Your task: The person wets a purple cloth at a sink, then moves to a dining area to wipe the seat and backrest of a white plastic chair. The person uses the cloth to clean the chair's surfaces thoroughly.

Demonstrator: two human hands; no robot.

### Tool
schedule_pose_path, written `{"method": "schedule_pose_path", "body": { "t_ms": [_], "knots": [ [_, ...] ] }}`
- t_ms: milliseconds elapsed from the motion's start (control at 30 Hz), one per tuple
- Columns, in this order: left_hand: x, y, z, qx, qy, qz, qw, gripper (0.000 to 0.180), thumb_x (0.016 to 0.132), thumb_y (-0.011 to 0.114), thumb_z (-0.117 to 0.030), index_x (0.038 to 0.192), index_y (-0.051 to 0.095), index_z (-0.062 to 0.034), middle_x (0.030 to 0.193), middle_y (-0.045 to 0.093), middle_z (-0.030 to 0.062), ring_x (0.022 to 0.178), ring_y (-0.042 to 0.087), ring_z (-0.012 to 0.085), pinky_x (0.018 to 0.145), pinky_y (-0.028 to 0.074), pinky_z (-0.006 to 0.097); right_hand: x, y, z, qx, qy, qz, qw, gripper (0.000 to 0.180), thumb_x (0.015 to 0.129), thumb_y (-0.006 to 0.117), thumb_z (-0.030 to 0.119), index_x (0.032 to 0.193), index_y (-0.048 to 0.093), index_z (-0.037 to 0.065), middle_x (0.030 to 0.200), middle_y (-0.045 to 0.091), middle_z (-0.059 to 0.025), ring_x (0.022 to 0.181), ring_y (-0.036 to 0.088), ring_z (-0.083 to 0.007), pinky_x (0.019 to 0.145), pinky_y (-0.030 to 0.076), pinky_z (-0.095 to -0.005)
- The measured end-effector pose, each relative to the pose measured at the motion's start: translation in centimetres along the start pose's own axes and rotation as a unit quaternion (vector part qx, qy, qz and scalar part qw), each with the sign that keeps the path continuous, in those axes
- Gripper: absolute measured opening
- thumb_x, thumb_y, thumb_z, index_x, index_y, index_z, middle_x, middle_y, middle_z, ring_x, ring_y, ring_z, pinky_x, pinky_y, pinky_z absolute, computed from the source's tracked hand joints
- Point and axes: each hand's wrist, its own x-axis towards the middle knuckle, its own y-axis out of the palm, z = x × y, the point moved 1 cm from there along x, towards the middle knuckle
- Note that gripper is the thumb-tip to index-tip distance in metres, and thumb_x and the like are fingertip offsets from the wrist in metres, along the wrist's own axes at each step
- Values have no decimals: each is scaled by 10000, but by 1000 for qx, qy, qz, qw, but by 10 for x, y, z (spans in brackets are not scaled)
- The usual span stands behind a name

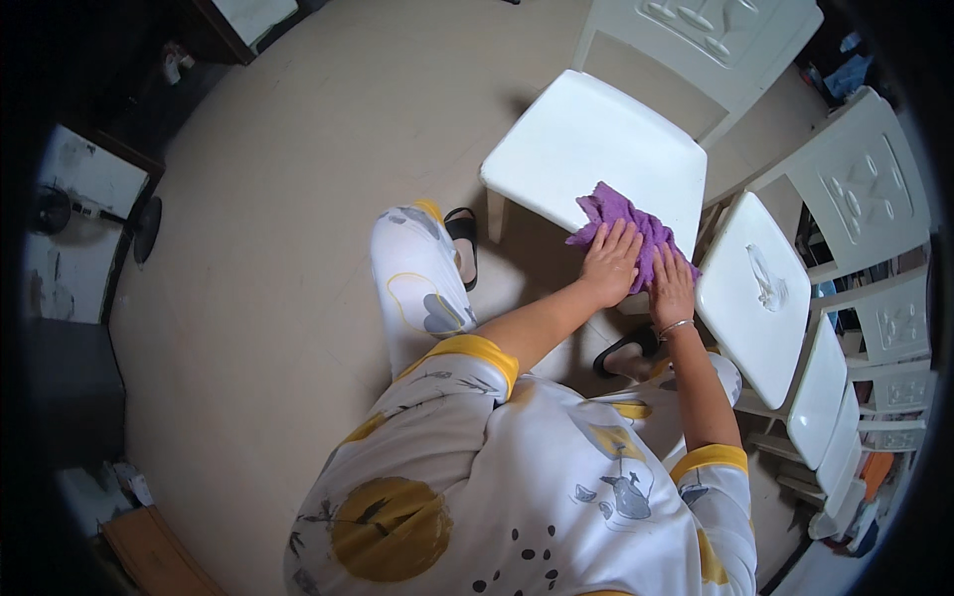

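Observation:
A crumpled purple cloth (636, 230) lies over the front edge of a white chair's seat (596, 139), toward its right corner. My left hand (611, 263) rests on the cloth from above, fingers stretched out over it. Close beside it, my right hand (672, 283) lies on the cloth's right end, its fingers also extended and a bangle on the wrist. Both palms face down, so what is under them is hidden. The chair's backrest (706, 40) stands at the far side, with raised moulded shapes.
A second white chair (750, 318) stands close on the right, with a crumpled clear plastic piece (766, 278) on its seat. More white chairs (820, 392) line up behind it. A small black fan (146, 230) stands at the left by dark furniture. A brown box-like object (154, 551) is at lower left.

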Motion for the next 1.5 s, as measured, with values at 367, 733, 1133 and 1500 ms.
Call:
{"method": "schedule_pose_path", "body": {
  "t_ms": [367,733,1133,1500],
  "knots": [
    [-21,-53,84,20,-57,-61,996,559,951,454,-312,1441,371,-57,1522,319,139,1432,237,288,1168,119,464,69,0,61,52,-41,7,998,686,861,602,300,1475,323,180,1512,315,-127,1362,310,-350,1112,213,-528],
    [58,-105,197,83,-152,48,984,595,923,509,-298,1459,345,-98,1550,257,119,1445,193,291,1167,144,466,218,-4,118,163,-29,88,982,573,969,408,385,1496,284,199,1562,230,-96,1442,167,-318,1164,88,-499],
    [273,-29,189,161,-77,57,982,578,971,411,-359,1478,304,-102,1544,258,144,1442,186,324,1158,128,508,305,30,-63,128,115,71,983,563,984,352,416,1492,295,179,1553,262,-73,1441,182,-281,1167,120,-429],
    [297,38,76,100,26,81,991,599,951,437,-380,1472,315,-111,1546,262,127,1438,204,317,1155,124,514,216,30,-138,213,295,57,930,754,908,511,464,1514,209,132,1583,110,-140,1424,145,-403,1167,179,-441]
  ]
}}
